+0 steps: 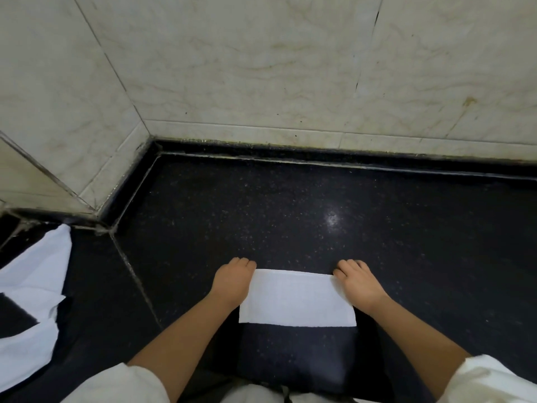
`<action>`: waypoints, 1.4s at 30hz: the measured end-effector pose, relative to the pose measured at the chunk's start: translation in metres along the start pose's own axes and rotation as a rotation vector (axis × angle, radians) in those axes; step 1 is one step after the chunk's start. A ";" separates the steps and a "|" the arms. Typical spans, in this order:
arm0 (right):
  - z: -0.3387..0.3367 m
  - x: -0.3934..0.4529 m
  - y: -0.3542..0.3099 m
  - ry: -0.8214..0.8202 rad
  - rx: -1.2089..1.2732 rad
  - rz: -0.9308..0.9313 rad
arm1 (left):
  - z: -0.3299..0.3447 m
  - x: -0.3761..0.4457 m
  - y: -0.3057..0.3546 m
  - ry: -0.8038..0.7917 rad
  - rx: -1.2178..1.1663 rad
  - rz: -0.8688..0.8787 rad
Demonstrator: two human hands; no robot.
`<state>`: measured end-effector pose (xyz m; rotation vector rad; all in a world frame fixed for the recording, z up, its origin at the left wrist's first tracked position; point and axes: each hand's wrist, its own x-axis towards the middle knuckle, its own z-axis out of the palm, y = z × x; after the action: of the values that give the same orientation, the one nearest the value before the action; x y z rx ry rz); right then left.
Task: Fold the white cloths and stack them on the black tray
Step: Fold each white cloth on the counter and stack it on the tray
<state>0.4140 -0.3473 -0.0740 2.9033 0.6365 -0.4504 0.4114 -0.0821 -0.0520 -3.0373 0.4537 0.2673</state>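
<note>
A white cloth (296, 298), folded into a flat rectangle, lies on the black speckled counter (290, 216) straight in front of me. My left hand (232, 282) is at the cloth's far left corner, knuckles up, with its fingers curled down over the edge. At the far right corner my right hand (359, 285) holds the cloth the same way. Loose white cloths (32, 286) lie crumpled at the left edge of the view. A black patch (14, 315) shows among them; I cannot tell whether it is the tray.
Pale marble wall tiles (261, 68) rise behind the counter and meet at a corner on the left. A raised black ledge (319, 155) runs along the foot of the wall. My white sleeves (494, 379) fill the bottom corners.
</note>
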 end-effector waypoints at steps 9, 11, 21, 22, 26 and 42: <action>-0.077 0.008 0.030 0.589 0.002 -0.108 | -0.058 0.019 -0.041 0.468 -0.033 0.184; -0.090 0.002 0.034 0.670 0.041 -0.044 | -0.065 0.018 -0.040 0.594 -0.013 0.201; 0.035 -0.067 -0.011 0.316 0.166 0.039 | 0.036 -0.049 0.007 0.047 -0.100 0.328; 0.037 -0.069 -0.013 0.316 0.206 0.068 | 0.038 -0.055 0.006 -0.031 -0.047 0.310; 0.017 -0.065 -0.016 0.345 0.433 0.410 | 0.032 -0.052 0.002 0.035 0.004 0.263; -0.004 -0.036 -0.036 0.033 0.825 0.832 | 0.037 -0.013 0.026 -0.233 -0.137 -0.121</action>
<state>0.3682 -0.3277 -0.0609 3.4827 -0.9887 -0.6287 0.3849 -0.1003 -0.0870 -3.0935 0.2437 0.6617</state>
